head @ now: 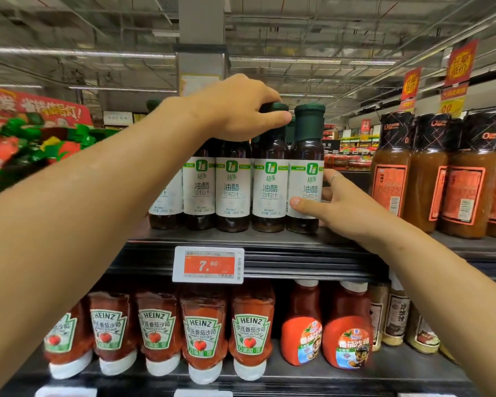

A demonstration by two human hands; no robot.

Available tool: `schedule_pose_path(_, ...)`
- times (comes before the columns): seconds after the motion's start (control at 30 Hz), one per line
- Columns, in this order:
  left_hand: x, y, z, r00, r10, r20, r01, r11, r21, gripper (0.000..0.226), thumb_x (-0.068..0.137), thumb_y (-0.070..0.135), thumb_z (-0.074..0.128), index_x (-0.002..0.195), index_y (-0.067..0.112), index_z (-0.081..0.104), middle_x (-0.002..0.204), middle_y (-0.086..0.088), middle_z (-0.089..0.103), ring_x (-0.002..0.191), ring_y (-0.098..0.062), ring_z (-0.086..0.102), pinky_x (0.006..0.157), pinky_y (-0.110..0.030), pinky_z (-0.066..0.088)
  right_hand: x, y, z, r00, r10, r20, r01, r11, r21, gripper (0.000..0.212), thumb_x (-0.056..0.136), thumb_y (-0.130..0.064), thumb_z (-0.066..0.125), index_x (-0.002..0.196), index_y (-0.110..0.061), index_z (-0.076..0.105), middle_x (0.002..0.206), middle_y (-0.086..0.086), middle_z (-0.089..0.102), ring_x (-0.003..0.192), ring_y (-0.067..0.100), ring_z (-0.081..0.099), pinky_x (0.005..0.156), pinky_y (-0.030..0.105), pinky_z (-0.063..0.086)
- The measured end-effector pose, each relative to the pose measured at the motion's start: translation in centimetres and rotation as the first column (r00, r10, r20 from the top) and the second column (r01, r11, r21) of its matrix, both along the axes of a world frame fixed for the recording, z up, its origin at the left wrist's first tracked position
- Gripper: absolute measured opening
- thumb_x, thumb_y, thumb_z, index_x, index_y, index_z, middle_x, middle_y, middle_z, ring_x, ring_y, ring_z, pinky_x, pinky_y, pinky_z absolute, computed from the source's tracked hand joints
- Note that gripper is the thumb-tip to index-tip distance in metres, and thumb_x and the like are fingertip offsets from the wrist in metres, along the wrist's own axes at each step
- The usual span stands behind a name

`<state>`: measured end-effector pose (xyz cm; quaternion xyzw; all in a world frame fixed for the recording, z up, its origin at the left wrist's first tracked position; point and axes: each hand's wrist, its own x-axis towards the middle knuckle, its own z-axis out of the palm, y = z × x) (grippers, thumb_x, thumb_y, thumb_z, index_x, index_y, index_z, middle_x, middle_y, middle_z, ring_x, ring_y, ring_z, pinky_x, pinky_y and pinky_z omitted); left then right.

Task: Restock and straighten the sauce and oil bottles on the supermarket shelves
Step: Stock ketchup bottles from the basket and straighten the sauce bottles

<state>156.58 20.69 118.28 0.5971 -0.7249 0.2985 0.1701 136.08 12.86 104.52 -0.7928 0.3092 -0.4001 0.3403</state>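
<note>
A row of several dark dressing bottles with green caps and white labels stands on the top shelf (pixel 269 239). My left hand (pixel 235 107) reaches from above and grips the cap of the second bottle from the right (pixel 269 181). My right hand (pixel 335 202) holds the rightmost bottle (pixel 305 179) low on its label, thumb across the front and fingers round its right side and back. Both bottles stand upright on the shelf, close together.
Brown sauce bottles (pixel 430 173) with orange labels stand to the right on the same shelf. Below, upside-down Heinz ketchup bottles (pixel 204 330) and red squeeze bottles (pixel 347 328) fill the lower shelf. An orange price tag (pixel 208 265) hangs on the shelf edge. Green-and-red packets (pixel 26 138) sit at left.
</note>
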Motion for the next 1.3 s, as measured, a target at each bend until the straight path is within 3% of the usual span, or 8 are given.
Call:
schedule_pose_path(0.1,0.0,1.4,-0.6,0.986,-0.092,-0.138,0.082,0.994,-0.075,0.054,0.102,0.059,0.042,0.146,0.029,0.052,0.140,0.005,0.060,0.129,-0.019,0.053,0.101,-0.030,0.039,0.0,0.0,0.0,1.000,-0.002,0.000,0.002,1.000,0.016,0.058,0.087,-0.027,0.079,0.136,-0.023,0.048,0.112,-0.012,0.075,0.091,-0.007,0.070,0.056,0.005,0.047)
schedule_pose_path(0.27,1.5,4.7,-4.3,0.882,-0.250,-0.399,0.110,0.933,-0.342,0.044,0.100,0.040,0.055,0.143,0.028,0.054,0.142,0.012,0.057,0.123,0.004,0.043,0.098,-0.014,0.033,0.1,0.1,0.1,1.000,-0.024,-0.014,0.024,1.000,0.013,0.057,0.086,-0.031,0.079,0.134,-0.026,0.049,0.109,-0.014,0.076,0.090,-0.007,0.070,0.059,0.010,0.049)
schedule_pose_path(0.47,4.0,7.2,-10.3,0.837,-0.282,-0.469,0.003,0.859,-0.511,0.051,0.090,0.022,0.068,0.139,0.016,0.054,0.133,0.003,0.052,0.125,-0.008,0.045,0.097,-0.001,0.026,0.1,0.4,0.2,1.000,-0.020,-0.019,0.021,1.000,0.014,0.056,0.087,-0.030,0.080,0.134,-0.026,0.049,0.110,-0.017,0.075,0.090,-0.010,0.069,0.056,0.006,0.048)
schedule_pose_path(0.6,5.2,7.4,-13.5,0.735,-0.191,-0.650,-0.177,0.872,-0.456,0.081,0.084,0.032,0.077,0.152,0.016,0.036,0.151,-0.004,0.036,0.129,0.002,0.029,0.103,-0.001,0.017,0.3,0.6,0.4,0.999,-0.034,-0.028,0.034,0.999,0.010,0.054,0.086,-0.032,0.080,0.131,-0.029,0.051,0.116,-0.016,0.073,0.092,-0.010,0.068,0.061,0.010,0.048)
schedule_pose_path(0.7,6.1,7.0,-14.7,0.607,-0.049,-0.793,-0.289,0.916,-0.278,0.106,0.077,0.045,0.082,0.159,0.020,0.019,0.160,-0.004,0.027,0.144,-0.015,0.030,0.113,-0.026,0.024,0.5,0.8,0.3,0.999,-0.037,-0.003,0.037,0.999,0.013,0.046,0.086,-0.028,0.080,0.124,-0.029,0.054,0.114,-0.016,0.073,0.094,-0.005,0.070,0.060,0.008,0.049)
schedule_pose_path(0.8,6.9,6.6,-14.2,0.491,-0.036,-0.870,-0.204,0.966,-0.156,0.103,0.065,0.056,0.085,0.149,0.027,0.032,0.145,0.003,0.051,0.129,-0.019,0.053,0.110,-0.047,0.044,0.8,0.8,0.1,0.999,-0.043,0.017,0.043,0.999,0.012,0.045,0.085,-0.023,0.082,0.121,-0.028,0.055,0.115,-0.014,0.073,0.100,0.000,0.070,0.073,0.014,0.050)
schedule_pose_path(0.93,7.5,6.1,-14.3,0.424,-0.046,-0.904,-0.146,0.982,-0.119,0.080,0.069,0.041,0.092,0.131,0.031,0.042,0.112,0.019,0.067,0.101,-0.004,0.065,0.095,-0.041,0.052,0.7,0.9,0.1,1.000,-0.021,0.021,0.020,0.999,0.044,0.048,0.089,-0.023,0.078,0.131,-0.025,0.055,0.119,-0.013,0.073,0.093,-0.006,0.070,0.056,0.004,0.046)
schedule_pose_path(1.3,7.9,5.6,-14.7,0.456,-0.074,-0.887,-0.093,0.987,-0.130,0.074,0.074,0.032,0.090,0.127,0.030,0.038,0.106,0.023,0.061,0.093,0.008,0.058,0.069,-0.015,0.040,0.3,0.8,-0.1,0.999,-0.009,0.031,0.008,1.000,0.030,0.044,0.093,-0.016,0.073,0.133,-0.020,0.055,0.116,-0.010,0.072,0.082,-0.015,0.066,0.054,0.002,0.044)
